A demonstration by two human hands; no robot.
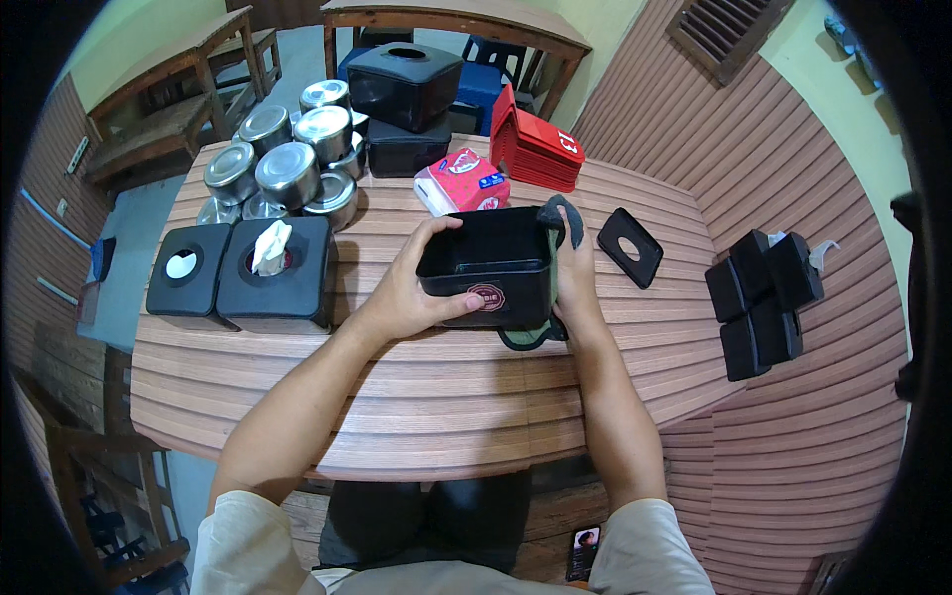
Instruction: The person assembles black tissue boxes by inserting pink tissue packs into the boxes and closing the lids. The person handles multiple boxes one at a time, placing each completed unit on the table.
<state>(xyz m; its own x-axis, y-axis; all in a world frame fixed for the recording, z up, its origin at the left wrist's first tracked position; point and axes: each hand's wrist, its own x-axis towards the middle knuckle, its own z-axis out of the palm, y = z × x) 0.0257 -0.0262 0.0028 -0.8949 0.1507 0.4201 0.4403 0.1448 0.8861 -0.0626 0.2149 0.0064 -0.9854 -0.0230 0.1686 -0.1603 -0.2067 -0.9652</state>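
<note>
A black tissue box (521, 288) without its lid is held tilted above the middle of the table, its open top showing a bare dark inside. My left hand (407, 288) grips its left side, thumb on the front face by a small reddish emblem. Against the right side, my right hand (577, 278) presses a dark green cloth (526, 338), which hangs below the box and shows above its rim too. Right of that hand lies a black lid (631, 248) with an oval opening. Just beyond the box rests a pink and white tissue pack (462, 183).
Steel round canisters (288, 174) are piled at the far left. Two black tissue boxes (273, 288) stand nearer, two larger ones (407, 89) are stacked behind. A red stack of number holders (535, 149) stands at the back. More black boxes (764, 297) sit by the table's right edge.
</note>
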